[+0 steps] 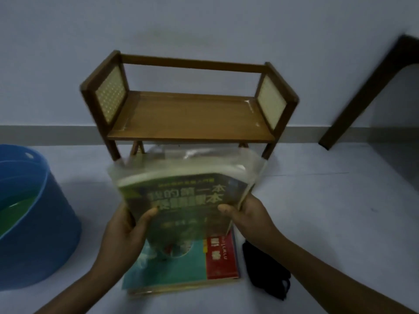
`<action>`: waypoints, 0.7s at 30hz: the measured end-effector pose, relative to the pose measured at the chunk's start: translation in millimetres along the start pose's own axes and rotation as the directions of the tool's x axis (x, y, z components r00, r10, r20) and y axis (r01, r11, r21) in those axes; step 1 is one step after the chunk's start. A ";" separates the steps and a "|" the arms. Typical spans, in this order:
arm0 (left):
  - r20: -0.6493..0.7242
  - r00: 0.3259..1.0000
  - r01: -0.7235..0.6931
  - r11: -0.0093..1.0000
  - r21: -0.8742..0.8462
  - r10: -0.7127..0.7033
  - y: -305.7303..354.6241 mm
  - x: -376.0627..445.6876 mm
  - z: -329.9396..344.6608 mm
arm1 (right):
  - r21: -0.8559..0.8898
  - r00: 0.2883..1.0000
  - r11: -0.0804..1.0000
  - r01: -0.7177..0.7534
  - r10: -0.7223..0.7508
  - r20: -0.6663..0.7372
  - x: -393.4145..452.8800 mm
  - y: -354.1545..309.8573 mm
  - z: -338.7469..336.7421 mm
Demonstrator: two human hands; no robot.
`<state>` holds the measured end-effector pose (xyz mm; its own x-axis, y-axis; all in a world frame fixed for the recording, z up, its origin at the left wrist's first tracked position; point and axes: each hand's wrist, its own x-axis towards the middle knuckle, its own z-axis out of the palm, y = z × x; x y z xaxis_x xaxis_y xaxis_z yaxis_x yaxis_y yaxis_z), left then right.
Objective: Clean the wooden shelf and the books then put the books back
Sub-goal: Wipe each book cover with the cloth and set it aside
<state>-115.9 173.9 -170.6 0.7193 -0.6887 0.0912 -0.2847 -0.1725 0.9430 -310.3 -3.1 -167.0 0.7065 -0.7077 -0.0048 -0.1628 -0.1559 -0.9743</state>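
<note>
A small wooden shelf [190, 116] with woven side panels stands on the floor against the wall, its board bare. In front of it I hold a thick green book [186, 198] in a clear plastic wrap, lifted and tilted. My left hand [127, 230] grips its left lower edge and my right hand [247, 214] grips its right lower edge, thumbs on the cover. Under the held book lies a teal and red book [199, 266] flat on the floor, on top of at least one more.
A blue bucket [34, 223] holding greenish water stands at the left. A black cloth [265, 270] lies on the floor right of the books. A dark wooden furniture leg [362, 91] slants down at the upper right.
</note>
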 end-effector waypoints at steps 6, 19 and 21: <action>0.275 0.960 -0.011 0.988 -0.151 0.053 60.4 -5.4 97.3 | -0.052 0.940 0.999 0.013 -0.030 -0.339 -46.4 -0.5 -89.9; 0.684 0.579 0.625 0.780 -0.024 -0.443 20.4 4.0 330.2 | -0.400 0.839 0.791 -0.463 0.245 -0.486 -53.8 129.9 -236.3; 0.684 0.571 0.625 0.781 -0.004 -0.454 17.3 4.8 338.2 | -0.378 0.827 0.780 -0.498 0.298 -0.477 -49.0 150.7 -239.1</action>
<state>-331.7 -70.6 -262.1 0.1069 -0.7967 -0.5948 0.2297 -0.5623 0.7944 -534.1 -156.7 -259.7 0.2077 -0.9602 -0.1867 -0.7393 -0.0292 -0.6727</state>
